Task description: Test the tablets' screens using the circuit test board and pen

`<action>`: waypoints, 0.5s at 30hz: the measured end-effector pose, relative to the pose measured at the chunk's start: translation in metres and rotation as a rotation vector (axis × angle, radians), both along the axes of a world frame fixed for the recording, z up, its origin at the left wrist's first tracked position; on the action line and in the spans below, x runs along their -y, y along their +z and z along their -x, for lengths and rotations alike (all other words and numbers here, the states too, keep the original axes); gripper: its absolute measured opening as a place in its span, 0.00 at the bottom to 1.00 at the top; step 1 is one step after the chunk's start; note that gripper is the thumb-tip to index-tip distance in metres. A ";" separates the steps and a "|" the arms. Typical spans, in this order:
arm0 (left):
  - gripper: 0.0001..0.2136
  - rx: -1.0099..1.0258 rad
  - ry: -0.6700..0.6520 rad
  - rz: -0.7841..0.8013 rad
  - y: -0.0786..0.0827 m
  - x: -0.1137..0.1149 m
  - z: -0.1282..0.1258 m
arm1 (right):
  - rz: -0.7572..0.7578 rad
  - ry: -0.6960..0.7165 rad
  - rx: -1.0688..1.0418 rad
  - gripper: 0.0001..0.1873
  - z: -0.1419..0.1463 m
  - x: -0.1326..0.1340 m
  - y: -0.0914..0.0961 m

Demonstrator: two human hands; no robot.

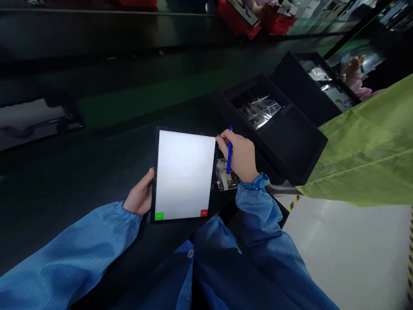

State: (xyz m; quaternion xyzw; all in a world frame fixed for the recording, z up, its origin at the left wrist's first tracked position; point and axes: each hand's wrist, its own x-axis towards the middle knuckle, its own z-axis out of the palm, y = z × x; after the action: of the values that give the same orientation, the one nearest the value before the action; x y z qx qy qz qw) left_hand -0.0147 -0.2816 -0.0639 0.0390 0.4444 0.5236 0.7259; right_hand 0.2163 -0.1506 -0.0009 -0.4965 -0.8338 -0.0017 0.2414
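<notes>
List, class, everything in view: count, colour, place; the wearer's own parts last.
tablet: one, black with white screen, centre
pen: one, blue, right of tablet
circuit board: one, silvery, right of tablet
open boxes: two, black, upper right
plastic film: uncounted, clear, in nearer box
containers: at least three, red, top
cloth: one, yellow-green, right edge
unclear item: one, grey, far left
co-worker's sleeve: one, pink, upper right
table: one, dark, beneath tablet
left hand: one, bare, tablet's left edge
right hand: one, bare, holding pen
sleeves: two, blue, lower half

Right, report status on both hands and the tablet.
Left hand gripping tablet, left edge. Right hand at upper right corner, blue pen in grip. Tablet lit, mostly white. Pen partly covers circuit board.
</notes>
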 end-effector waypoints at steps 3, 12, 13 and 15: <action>0.22 0.008 0.037 0.001 0.000 0.000 -0.001 | -0.188 0.073 0.088 0.16 0.004 0.020 0.006; 0.18 0.043 0.046 -0.060 -0.004 0.002 0.001 | -0.270 0.449 0.014 0.06 -0.019 0.061 0.017; 0.19 0.047 0.036 -0.067 -0.004 0.003 0.001 | -0.262 0.454 0.007 0.05 -0.022 0.061 0.016; 0.20 0.049 0.030 -0.071 -0.006 0.003 0.001 | -0.247 0.449 0.002 0.04 -0.027 0.061 0.015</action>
State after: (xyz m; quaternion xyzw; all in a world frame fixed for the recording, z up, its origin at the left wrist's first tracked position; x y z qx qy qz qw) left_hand -0.0161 -0.2847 -0.0695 0.0451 0.4082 0.5504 0.7269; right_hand 0.2436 -0.2120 0.0141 -0.2656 -0.9169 -0.0503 0.2935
